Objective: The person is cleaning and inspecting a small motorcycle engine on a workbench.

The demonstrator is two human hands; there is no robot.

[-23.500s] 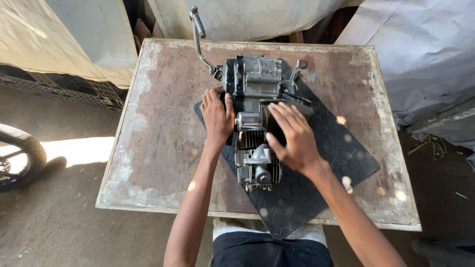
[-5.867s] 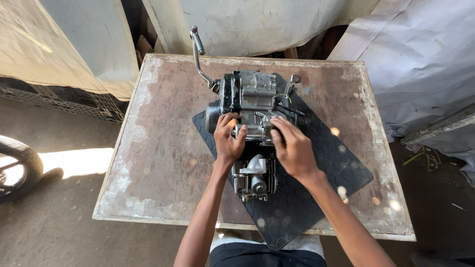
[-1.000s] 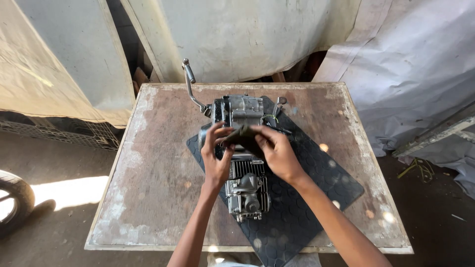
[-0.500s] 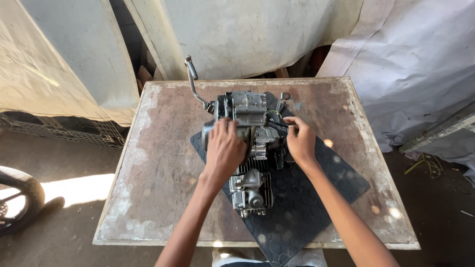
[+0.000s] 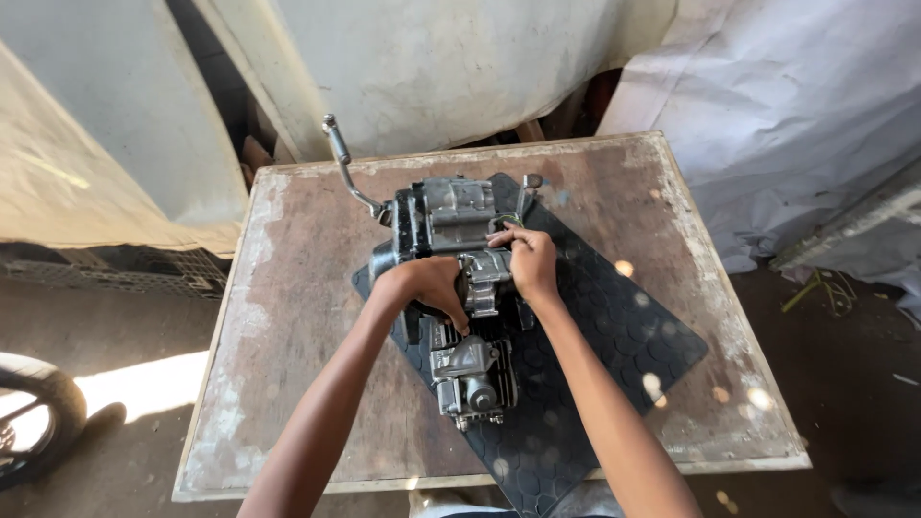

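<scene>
While the worn wooden table is carrying everything, it is the black studded rubber mat lying slantwise across it that is cushioning the work, probably to keep the metal from sliding or marking the top. On that mat the small grey motorcycle engine is sitting near the table's middle, its finned cylinder pointing toward the person and its bent kick lever sticking out past the far left corner of the casing.

Both of the person's arms are reaching in from the near edge, 1 on each side of the cylinder. The left hand is curling over the left flank of the casing, fingers wrapped down around it, seemingly steadying the block. The right hand is pinching narrowly at a small fitting on the upper right of the casing; what sits between those fingertips is too small to tell.

Around the table, pale sheeting is hanging at the right, light panels are leaning behind, and a tyre is showing at the left edge. Nothing is blocking either hand.
</scene>
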